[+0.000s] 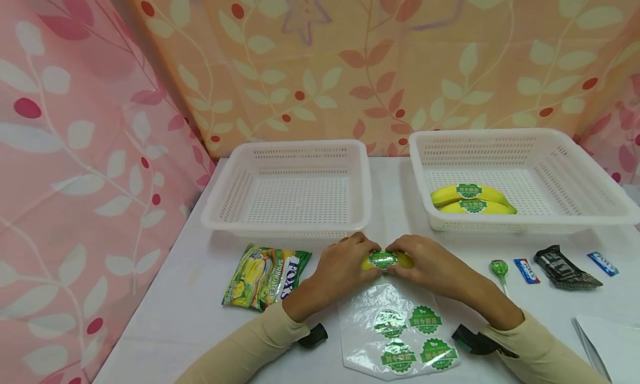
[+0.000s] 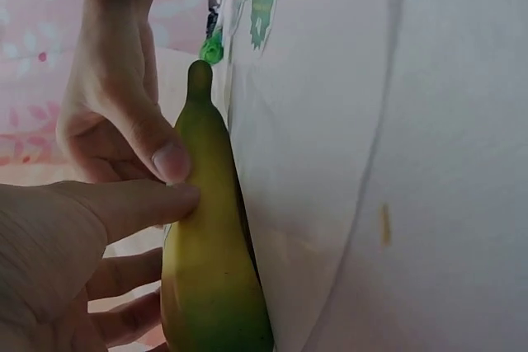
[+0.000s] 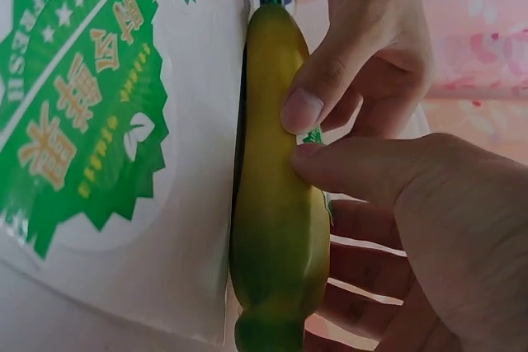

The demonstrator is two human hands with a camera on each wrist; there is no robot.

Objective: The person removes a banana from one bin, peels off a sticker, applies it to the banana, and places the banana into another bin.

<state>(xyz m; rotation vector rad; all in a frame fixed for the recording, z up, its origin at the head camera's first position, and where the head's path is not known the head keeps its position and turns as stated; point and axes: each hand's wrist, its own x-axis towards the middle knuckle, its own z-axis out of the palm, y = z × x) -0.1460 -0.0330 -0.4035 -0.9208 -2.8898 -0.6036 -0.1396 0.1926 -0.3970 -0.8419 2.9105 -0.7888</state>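
A yellow banana (image 1: 367, 260) with greenish ends lies crosswise between both hands. On its upper side is a green sticker (image 1: 383, 258). My left hand (image 1: 345, 260) grips the banana from the left, thumb on the near side and fingers behind. From the right, my right hand (image 1: 431, 263) holds it the same way. Both thumbtips meet near the middle of the banana (image 2: 216, 195) in the left wrist view; the sticker is mostly hidden in the right wrist view. Just below the hands lies a clear sheet (image 1: 360, 334) with several green round stickers (image 1: 425, 319).
Behind the hands stand a white basket (image 1: 285, 227) at left and another basket (image 1: 530, 220) at right, holding two stickered bananas (image 1: 470, 192). A candy bag (image 1: 265, 275) lies left. To the right are a lollipop (image 1: 499, 268), small wrapped sweets (image 1: 526, 271), a black packet (image 1: 565, 268) and tweezers (image 1: 590, 348).
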